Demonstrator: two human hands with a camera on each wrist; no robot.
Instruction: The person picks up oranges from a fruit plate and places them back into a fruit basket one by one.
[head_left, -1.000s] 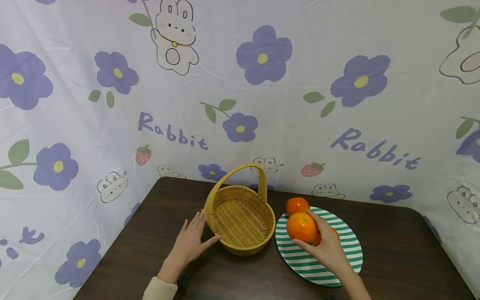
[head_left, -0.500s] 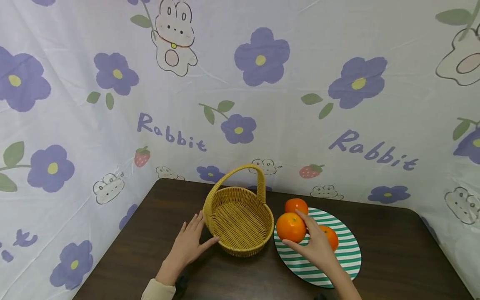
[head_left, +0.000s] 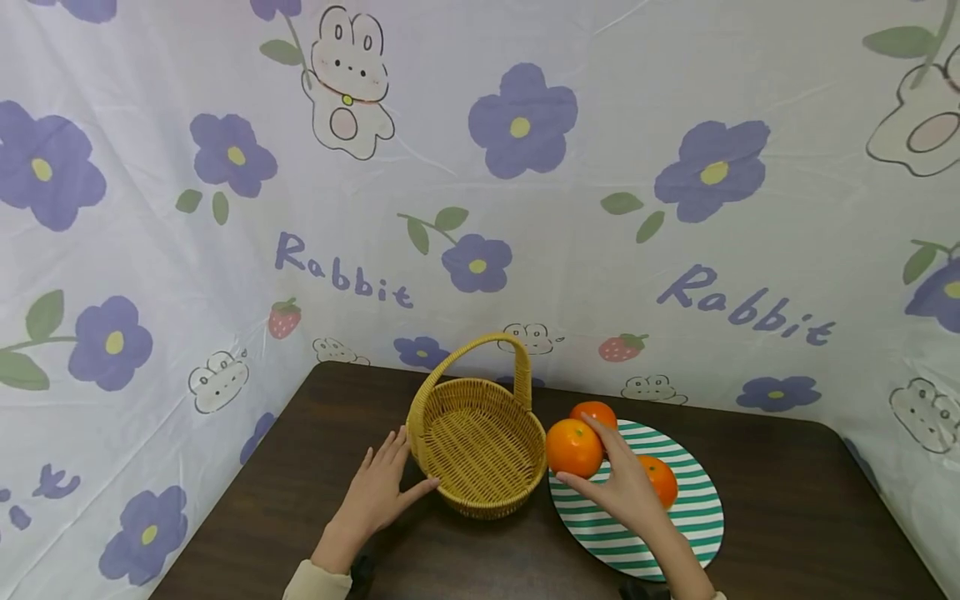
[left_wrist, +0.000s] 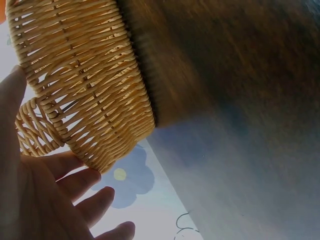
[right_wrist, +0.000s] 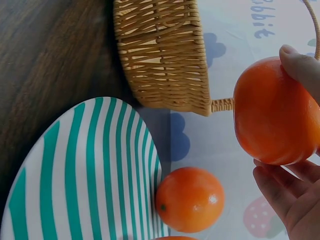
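Observation:
A yellow wicker basket [head_left: 480, 442] with a tall arched handle stands upright on the table, with nothing inside. My left hand [head_left: 378, 483] rests against its left side, thumb at the front rim and fingers fairly straight; the left wrist view shows the fingertips at the woven wall [left_wrist: 90, 75]. With thumb and fingers, my right hand [head_left: 626, 483] grips an orange [head_left: 573, 448], held up near the basket's right rim. Beneath is a green-and-white striped plate [head_left: 637, 550] bearing one orange [head_left: 660, 481] at its middle and another orange [head_left: 596, 412] at its far left edge.
The dark wooden table [head_left: 787, 500] extends to both sides of the basket and plate. Close behind its far edge hangs a white cloth [head_left: 570, 250] printed with flowers and rabbits, which also runs along the left side.
My right hand has carried the orange left, from over the plate toward the basket, uncovering the orange at the plate's middle. My left hand has stayed at the basket.

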